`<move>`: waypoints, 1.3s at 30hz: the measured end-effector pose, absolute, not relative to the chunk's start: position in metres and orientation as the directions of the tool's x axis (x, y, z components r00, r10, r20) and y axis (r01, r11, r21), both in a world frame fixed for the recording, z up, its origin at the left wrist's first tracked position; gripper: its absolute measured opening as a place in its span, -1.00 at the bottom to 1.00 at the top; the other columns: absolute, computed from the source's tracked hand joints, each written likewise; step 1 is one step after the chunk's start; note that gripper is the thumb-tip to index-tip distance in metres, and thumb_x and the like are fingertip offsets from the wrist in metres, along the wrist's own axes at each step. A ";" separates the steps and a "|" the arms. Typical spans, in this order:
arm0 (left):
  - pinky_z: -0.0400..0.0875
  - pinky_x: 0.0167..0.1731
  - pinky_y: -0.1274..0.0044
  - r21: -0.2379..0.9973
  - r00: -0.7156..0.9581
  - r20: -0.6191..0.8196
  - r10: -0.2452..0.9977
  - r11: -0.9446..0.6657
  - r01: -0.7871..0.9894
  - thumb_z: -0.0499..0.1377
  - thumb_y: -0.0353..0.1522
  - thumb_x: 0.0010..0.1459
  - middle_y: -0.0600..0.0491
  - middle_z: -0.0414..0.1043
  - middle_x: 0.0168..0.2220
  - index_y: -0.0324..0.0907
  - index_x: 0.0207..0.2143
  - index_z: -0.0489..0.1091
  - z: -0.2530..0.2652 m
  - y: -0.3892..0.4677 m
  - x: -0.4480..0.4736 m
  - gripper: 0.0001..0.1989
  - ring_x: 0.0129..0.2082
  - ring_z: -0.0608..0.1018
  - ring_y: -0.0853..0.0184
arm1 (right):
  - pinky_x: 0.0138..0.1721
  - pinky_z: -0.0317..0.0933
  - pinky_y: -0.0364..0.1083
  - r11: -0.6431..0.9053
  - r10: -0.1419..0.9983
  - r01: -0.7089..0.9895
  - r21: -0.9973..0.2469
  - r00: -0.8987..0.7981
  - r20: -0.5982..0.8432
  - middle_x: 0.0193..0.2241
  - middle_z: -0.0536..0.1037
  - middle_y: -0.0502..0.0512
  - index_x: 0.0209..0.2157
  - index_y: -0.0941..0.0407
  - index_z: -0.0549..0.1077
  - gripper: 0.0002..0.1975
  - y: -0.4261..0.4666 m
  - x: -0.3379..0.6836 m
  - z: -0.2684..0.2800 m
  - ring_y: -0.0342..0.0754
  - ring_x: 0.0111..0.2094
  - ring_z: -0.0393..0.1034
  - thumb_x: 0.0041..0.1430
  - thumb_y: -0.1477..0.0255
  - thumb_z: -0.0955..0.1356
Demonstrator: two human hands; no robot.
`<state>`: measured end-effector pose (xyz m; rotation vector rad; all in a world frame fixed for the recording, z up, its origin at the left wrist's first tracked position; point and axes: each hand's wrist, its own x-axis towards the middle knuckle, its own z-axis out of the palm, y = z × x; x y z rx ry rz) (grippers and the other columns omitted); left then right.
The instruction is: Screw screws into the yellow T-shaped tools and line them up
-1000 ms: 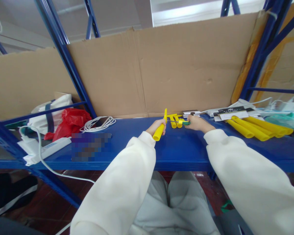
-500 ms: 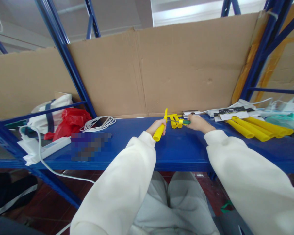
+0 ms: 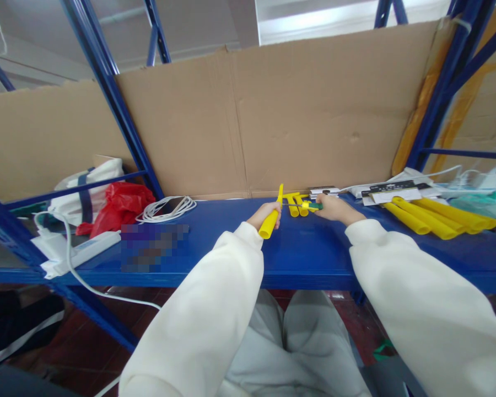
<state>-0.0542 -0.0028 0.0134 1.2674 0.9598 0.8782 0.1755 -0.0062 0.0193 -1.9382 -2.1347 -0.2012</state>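
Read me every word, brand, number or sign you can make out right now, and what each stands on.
None can be read.
Black-and-white cards by the yellow tubes: marks too small and blurred.
Small white-and-dark item at the back: too small.
Pixelated patch: blocked out.
Held yellow piece and green-and-yellow tool: no lettering visible.

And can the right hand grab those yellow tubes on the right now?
Probably not straight away: the right hand is closed around the screwdriver, so it might need to put that down first. The yellow tubes lie to its right, near ends uncovered.
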 end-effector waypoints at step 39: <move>0.14 -0.76 0.61 0.994 0.350 -0.102 0.931 0.111 -0.006 0.01 -0.51 0.04 0.15 0.21 -0.78 -0.11 -0.57 0.19 0.019 -0.012 -0.054 -0.81 -0.81 0.26 0.42 | -0.21 0.29 -0.12 0.084 0.971 0.996 -0.020 -0.077 0.226 -0.07 0.67 0.37 0.00 0.24 0.57 -0.62 -0.010 0.172 0.024 0.16 -0.07 0.58 0.15 0.45 0.41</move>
